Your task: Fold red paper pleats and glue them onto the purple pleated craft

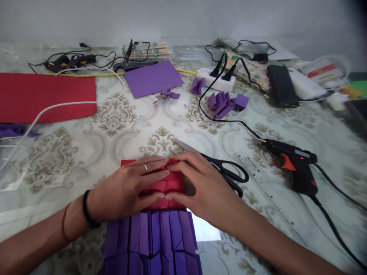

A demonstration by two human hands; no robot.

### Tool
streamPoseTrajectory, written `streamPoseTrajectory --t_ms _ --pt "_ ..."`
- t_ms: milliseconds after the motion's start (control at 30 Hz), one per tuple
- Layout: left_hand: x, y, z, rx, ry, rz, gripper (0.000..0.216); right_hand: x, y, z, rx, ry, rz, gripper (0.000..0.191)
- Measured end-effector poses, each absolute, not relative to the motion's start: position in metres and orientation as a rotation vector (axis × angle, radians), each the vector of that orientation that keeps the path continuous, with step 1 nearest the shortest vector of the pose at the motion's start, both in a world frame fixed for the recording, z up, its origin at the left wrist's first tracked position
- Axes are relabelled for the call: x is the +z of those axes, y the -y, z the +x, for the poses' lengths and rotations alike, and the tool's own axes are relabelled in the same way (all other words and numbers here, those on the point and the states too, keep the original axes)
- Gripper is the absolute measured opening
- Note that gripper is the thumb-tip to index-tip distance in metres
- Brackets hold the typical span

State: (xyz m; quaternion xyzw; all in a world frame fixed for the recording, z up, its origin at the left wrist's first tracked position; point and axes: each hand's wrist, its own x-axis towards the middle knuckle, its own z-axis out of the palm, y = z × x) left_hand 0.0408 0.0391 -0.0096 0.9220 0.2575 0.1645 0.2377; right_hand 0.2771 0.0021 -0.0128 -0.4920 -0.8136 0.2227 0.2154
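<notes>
A red folded paper piece (156, 187) lies in front of me, with a crease or seam down its middle. My left hand (134, 185), wearing a ring, spans its left part with the fingers across the far side and the thumb near the front edge. From the right, my right hand (197, 175) holds the same paper between curved fingers and thumb. The fingertips of both hands meet close to the seam. Directly below sits a block of purple folded paper strips (151, 240) in rows. Black-handled scissors (226, 166) lie partly behind my right hand.
A black glue gun (298, 164) with an orange trigger lies right, its cord near a white power strip (216, 80). Purple folded pieces (226, 104), a purple sheet (153, 78) and red paper (46, 97) lie farther back. A clear ruler (269, 196) is beside the scissors.
</notes>
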Motion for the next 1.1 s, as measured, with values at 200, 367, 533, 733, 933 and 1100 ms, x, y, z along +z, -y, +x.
streamPoseTrajectory --t_ms 200,367,533,733,933,1100 --pt "-0.017 -0.039 0.042 0.578 -0.721 2.523 0.037 -0.016 -0.002 0.271 0.564 2.202 -1.38 0.034" --pt "-0.022 -0.041 0.042 0.605 -0.717 2.534 0.034 -0.019 -0.004 0.265 0.54 2.146 -1.409 0.026" --pt "-0.018 -0.041 0.042 0.581 -0.696 2.529 0.035 -0.019 -0.005 0.268 0.562 2.151 -1.382 0.025" --pt "0.01 -0.039 0.043 0.565 -1.087 2.55 0.021 -0.008 -0.004 0.282 0.494 2.084 -1.491 0.027" --pt "0.018 -0.029 0.049 0.385 -1.21 2.25 0.03 0.001 0.004 0.28 1.029 1.974 -1.504 0.032" --pt "0.017 -0.026 0.054 0.436 -1.182 1.916 0.035 0.002 0.005 0.277 1.171 1.866 -1.471 0.031"
